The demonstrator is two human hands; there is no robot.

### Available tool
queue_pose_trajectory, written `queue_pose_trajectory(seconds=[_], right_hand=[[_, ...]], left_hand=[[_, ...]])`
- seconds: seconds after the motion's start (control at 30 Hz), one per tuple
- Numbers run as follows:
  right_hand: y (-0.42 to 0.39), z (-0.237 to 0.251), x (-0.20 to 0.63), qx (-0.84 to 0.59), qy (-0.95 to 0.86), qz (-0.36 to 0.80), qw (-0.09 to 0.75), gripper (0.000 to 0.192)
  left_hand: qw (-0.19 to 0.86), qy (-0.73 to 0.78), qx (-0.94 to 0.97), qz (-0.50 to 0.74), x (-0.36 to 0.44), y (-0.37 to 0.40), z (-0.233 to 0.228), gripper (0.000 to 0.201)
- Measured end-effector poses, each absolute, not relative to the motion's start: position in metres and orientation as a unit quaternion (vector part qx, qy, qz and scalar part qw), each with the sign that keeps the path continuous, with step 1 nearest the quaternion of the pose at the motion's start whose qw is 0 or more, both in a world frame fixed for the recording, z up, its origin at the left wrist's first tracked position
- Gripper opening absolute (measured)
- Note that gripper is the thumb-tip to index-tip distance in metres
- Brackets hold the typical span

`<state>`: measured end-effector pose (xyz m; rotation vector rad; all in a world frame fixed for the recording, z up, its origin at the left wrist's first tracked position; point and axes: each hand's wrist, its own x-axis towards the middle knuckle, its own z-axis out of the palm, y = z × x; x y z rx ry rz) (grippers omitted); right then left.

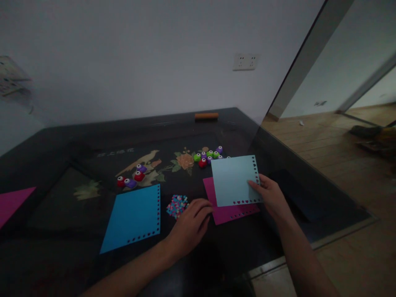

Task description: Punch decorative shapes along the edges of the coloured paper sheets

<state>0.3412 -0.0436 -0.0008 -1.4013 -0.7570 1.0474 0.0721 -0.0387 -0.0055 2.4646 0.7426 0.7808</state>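
My right hand (270, 196) grips the right edge of a pale blue paper sheet (233, 179) with heart-shaped holes punched along two edges. That sheet lies over a magenta sheet (229, 212), also punched. My left hand (190, 225) rests palm down on the dark table (62, 148), fingers touching the left edge of the magenta sheet and beside a small heap of coloured paper confetti (177, 205). A bright blue sheet (133, 218) with punched holes lies further left.
Small craft punches sit in two groups: green, purple and red ones (208, 156) behind the pale sheet, red and purple ones (131, 179) above the blue sheet. Another magenta sheet (12, 202) lies at the far left. An orange stick (206, 116) rests by the wall.
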Motion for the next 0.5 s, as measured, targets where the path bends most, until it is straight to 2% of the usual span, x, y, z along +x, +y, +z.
queue_pose_trajectory(seconds=[0.27, 0.5], right_hand=[[-0.045, -0.003, 0.345, -0.644, -0.386, 0.442, 0.491, 0.04], [-0.044, -0.005, 0.339, -0.657, -0.403, 0.439, 0.462, 0.037]], left_hand=[[0.181, 0.284, 0.913, 0.231, 0.07, -0.038, -0.019, 0.039], [0.171, 0.315, 0.914, 0.192, 0.071, -0.04, -0.024, 0.038]])
